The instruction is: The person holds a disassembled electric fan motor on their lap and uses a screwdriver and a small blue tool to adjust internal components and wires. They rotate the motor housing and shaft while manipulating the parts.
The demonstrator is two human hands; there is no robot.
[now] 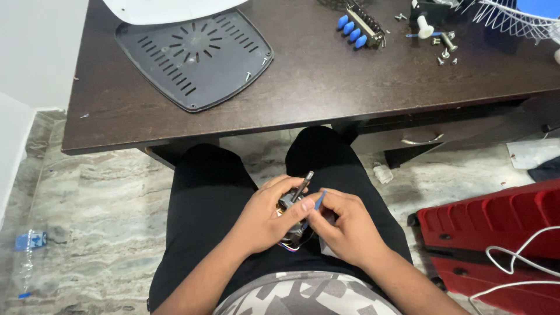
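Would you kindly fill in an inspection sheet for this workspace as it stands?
Surface: dark wooden desk, person seated before it.
Job's things: small motor with metal shaft, held over lap.
Clutter: grey vented cover, blue-button switch block, loose screws, white fan grille.
Hands: left hand grips motor; right hand pinches thin blue tool.
Cables: coloured wires under motor; white cable.
Surroundings: marble floor, red case, plastic bottle.

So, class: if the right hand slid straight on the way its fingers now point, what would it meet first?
The right hand points toward the left hand, pinching a thin blue tool. Going straight on, it would probably first meet the small motor with its metal shaft, held in the left hand; depth is hard to judge.
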